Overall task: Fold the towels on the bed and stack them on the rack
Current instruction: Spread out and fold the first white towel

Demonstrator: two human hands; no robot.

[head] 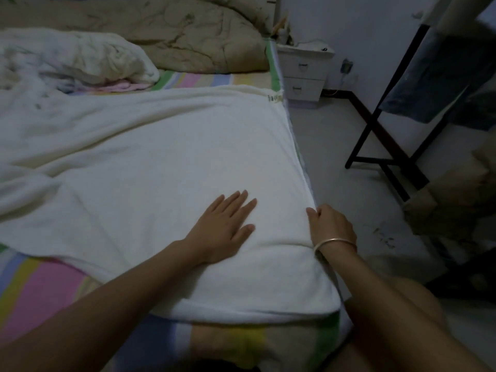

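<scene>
A large white towel lies spread over the striped bed sheet, its right edge along the side of the bed. My left hand lies flat on the towel with straight fingers. At the towel's right edge, my right hand, a bangle on its wrist, has its fingers curled round the fabric and its thumb on top. A second crumpled white towel is heaped at the back left of the bed. The black rack stands on the floor to the right.
A beige quilt is bunched at the head of the bed. A white bedside drawer unit stands beyond the bed's corner. Dark cloth hangs on the rack. Bare grey floor lies between bed and rack.
</scene>
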